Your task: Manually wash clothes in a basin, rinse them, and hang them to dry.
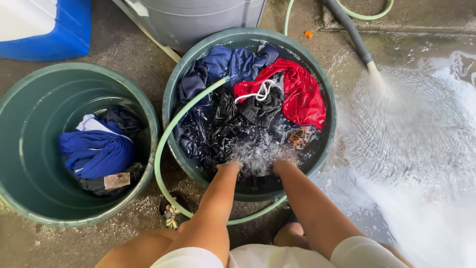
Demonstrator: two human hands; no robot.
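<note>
Both hands plunge into churning water at six o'clock in the tub (325,149), the left hand (229,165) and right hand (283,164) sunk past the wrists, so their grip cannot be told. Just beyond them, toward twelve o'clock, soak dark clothes (223,124), a red garment (302,94) and blue clothes (233,62), apparently not yet wrung. A green hose (166,134) loops over the rim. At nine o'clock a second tub (29,164) holds a wrung blue bundle (96,151), suggesting part of the wash is done. At two o'clock a drain hose (354,37) spills water over the floor (421,139).
</note>
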